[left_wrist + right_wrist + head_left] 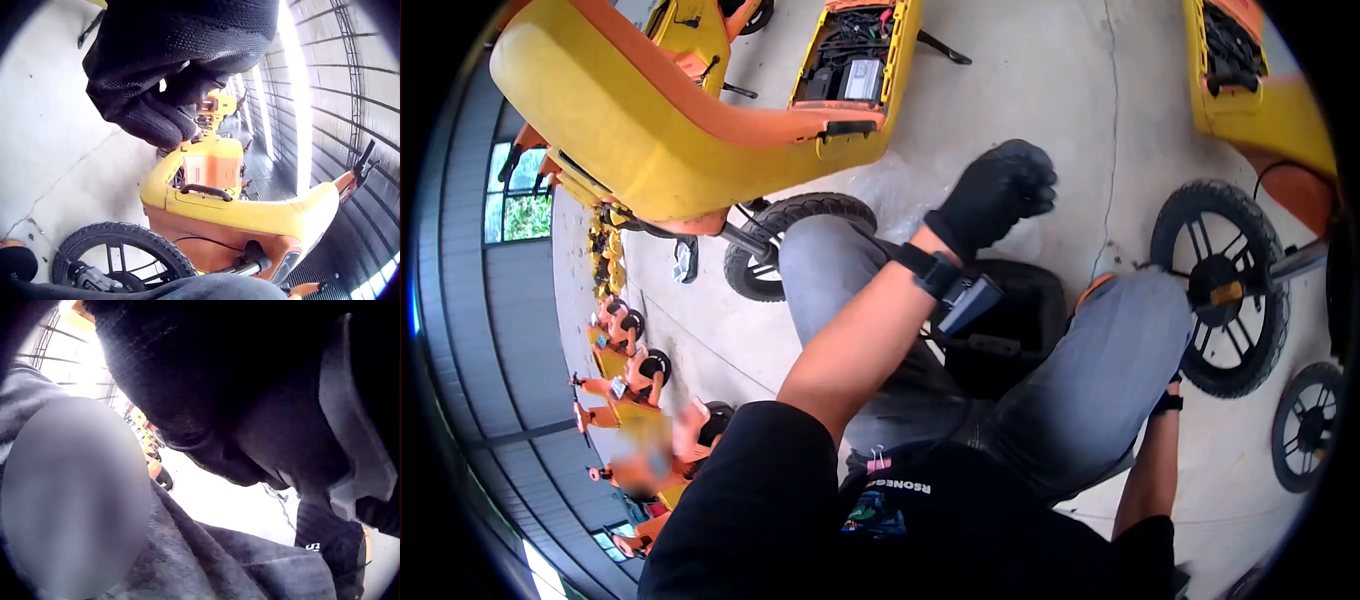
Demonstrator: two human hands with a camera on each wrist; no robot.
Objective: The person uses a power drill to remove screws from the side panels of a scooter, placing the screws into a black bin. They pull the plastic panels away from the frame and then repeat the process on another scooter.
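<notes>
In a black glove, the left hand (1002,193) is raised in front of the knees, above a dark open container (1010,345) between the legs. Its fingers curl inward in the left wrist view, where the glove (178,62) fills the top and nothing shows between the fingertips. Most of the right hand (1175,383) is hidden beside the knee on the right. Dark glove fabric (181,381) fills much of the right wrist view, near a grey curved piece (353,412) and a dark sock (319,528); whether it holds anything cannot be told.
Yellow and orange scooter bodies stand at the upper left (640,130) and right (1280,120); another has an open compartment with wiring and a silver box (861,80). A black spoked wheel (1220,290) is beside the right knee. Clear plastic (900,190) lies on the floor.
</notes>
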